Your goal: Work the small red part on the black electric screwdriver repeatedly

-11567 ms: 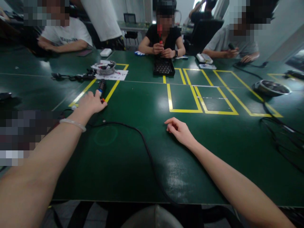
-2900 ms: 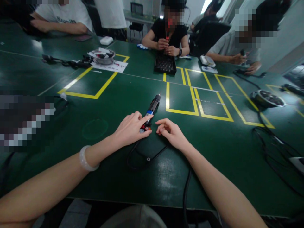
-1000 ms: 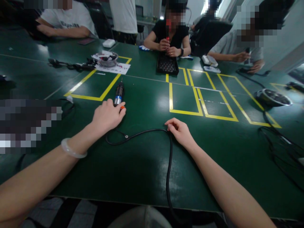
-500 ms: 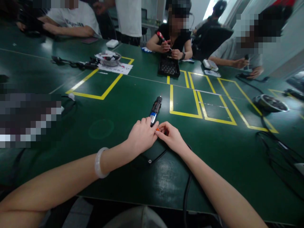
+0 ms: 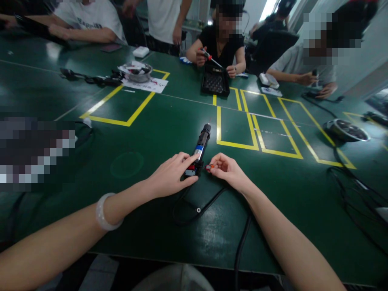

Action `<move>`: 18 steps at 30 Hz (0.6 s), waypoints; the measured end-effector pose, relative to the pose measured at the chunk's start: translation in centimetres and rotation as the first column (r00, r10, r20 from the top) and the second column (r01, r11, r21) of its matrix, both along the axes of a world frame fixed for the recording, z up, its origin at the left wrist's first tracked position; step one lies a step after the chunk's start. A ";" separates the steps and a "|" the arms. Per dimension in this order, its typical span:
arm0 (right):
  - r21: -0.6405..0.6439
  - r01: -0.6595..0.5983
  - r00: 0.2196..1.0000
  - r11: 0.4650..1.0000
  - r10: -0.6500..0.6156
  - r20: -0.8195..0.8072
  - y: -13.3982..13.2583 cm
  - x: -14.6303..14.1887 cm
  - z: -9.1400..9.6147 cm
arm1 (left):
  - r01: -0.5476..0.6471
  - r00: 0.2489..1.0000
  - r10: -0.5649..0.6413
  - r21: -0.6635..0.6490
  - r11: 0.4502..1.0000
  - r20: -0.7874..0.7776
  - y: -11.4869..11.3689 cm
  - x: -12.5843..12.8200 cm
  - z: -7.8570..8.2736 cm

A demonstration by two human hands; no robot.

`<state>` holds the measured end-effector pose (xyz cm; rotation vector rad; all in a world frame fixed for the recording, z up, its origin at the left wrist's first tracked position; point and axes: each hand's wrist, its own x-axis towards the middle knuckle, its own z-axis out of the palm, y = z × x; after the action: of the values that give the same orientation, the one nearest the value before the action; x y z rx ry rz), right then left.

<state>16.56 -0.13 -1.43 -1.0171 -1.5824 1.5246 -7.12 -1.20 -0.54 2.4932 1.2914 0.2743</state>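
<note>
A slim black electric tool (image 5: 205, 137), its casing off and a silver-and-blue motor showing, lies on the green table (image 5: 145, 226). My left hand (image 5: 169, 171) grips the near end, index finger along the motor and thumb at the bottom edge. Red and grey parts show beneath those fingers. Just right of the tool, my right hand (image 5: 227, 167) pinches a small orange-and-red piece (image 5: 209, 167); its exact kind is too small to tell. A black cable (image 5: 242, 238) loops below both hands. Within the loop sits a small pale ring (image 5: 198, 210).
Yellow tape (image 5: 239, 144) marks rectangles across the table. Farther off stand a metal bowl (image 5: 139, 74) on paper, a black parts tray (image 5: 216, 83) and another bowl (image 5: 347, 131). Black cables (image 5: 348, 194) lie at right. Co-workers sit opposite, one holding a screwdriver (image 5: 214, 60).
My hands have moved apart: the left slid left, the right shifted slightly right with the orange-and-red piece. More of the tool's near end shows. A co-worker opposite lowered a screwdriver toward the tray.
</note>
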 end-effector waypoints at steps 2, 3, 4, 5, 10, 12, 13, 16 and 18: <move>-0.012 -0.023 1.000 1.000 0.023 -0.015 -0.1 0.0 0.0 | 0.003 0.999 -0.003 -0.018 1.000 0.035 0.1 -0.3 -0.3; -0.019 -0.032 0.999 0.999 0.032 -0.022 -0.2 -0.1 -0.1 | 0.003 0.999 -0.002 -0.025 1.000 0.044 0.1 -0.3 -0.4; -0.025 -0.041 0.999 0.999 0.040 -0.027 -0.2 -0.2 -0.1 | 0.002 0.999 -0.001 -0.030 1.000 0.050 0.0 -0.3 -0.4; -0.030 -0.048 0.998 0.998 0.047 -0.029 -0.3 -0.3 -0.2 | 0.001 0.999 0.001 -0.034 0.999 0.054 0.0 -0.2 -0.4; -0.029 -0.047 0.999 0.998 0.047 -0.008 -0.7 -0.8 -0.3 | -0.012 0.997 0.015 -0.048 0.999 0.076 -0.1 -0.2 -0.3; -0.017 -0.037 0.999 0.999 0.037 0.021 -0.7 -0.9 -0.3 | -0.012 0.996 0.017 -0.051 0.999 0.084 -0.1 -0.2 -0.2; -0.005 -0.031 0.999 0.999 0.032 0.043 -0.7 -1.0 -0.3 | -0.012 0.996 0.016 -0.053 0.999 0.086 -0.1 -0.2 -0.2; 0.059 -0.009 0.992 0.998 0.002 0.129 -0.7 -1.0 -0.3 | -0.012 0.996 0.017 -0.057 0.998 0.088 -0.1 -0.2 -0.3; 0.097 0.011 0.986 0.995 -0.027 0.167 -0.7 -0.9 -0.3 | -0.014 0.996 0.019 -0.057 0.998 0.091 -0.1 -0.2 -0.3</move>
<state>15.63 -0.79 -1.76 -1.1278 -1.7390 1.3665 -7.35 -1.29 -0.84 2.3947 1.2661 0.3472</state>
